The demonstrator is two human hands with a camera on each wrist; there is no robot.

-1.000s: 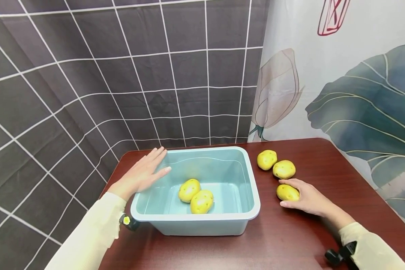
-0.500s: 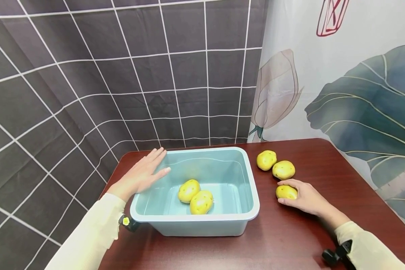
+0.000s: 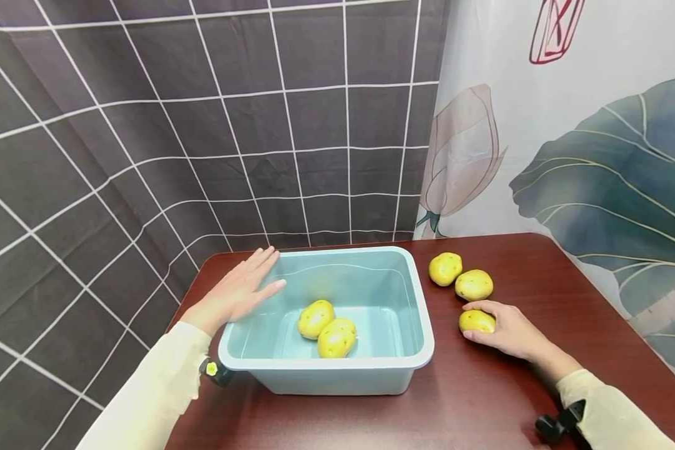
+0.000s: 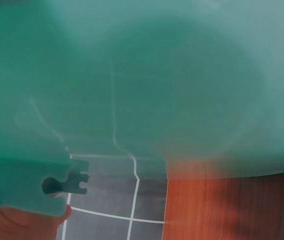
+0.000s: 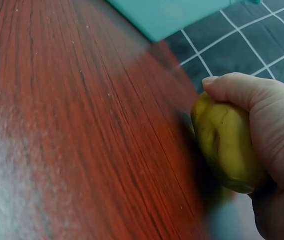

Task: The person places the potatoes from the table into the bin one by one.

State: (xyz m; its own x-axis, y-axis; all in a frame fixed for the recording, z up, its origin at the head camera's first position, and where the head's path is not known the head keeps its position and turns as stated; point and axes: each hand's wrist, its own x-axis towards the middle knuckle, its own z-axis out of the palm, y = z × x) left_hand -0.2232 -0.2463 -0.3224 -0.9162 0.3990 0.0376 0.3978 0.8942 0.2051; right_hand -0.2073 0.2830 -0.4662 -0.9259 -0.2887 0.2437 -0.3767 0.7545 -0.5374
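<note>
A yellow potato [image 3: 475, 321] is gripped by my right hand [image 3: 512, 331], right of the light blue plastic tub [image 3: 337, 378]. In the right wrist view the thumb lies along one side of that potato [image 5: 226, 145]; whether its underside touches the tabletop I cannot tell. My left hand [image 3: 236, 290] rests with straight fingers on the tub's left rim, its thumb reaching over the inside. Two potatoes lie touching on the tub floor, a rear potato [image 3: 315, 319] and a front potato [image 3: 337, 338]. The tub's wall [image 4: 132, 90] fills most of the left wrist view.
Behind my right hand, a potato [image 3: 445, 269] and another potato [image 3: 474, 285] lie close together on the reddish-brown table [image 3: 484, 400]. A dark checked curtain [image 3: 315, 125] and a white printed curtain [image 3: 484, 206] hang beyond the table's back edge.
My right hand has shifted slightly left with the potato in its grip. The left hand, the tub and the other potatoes stay where they were.
</note>
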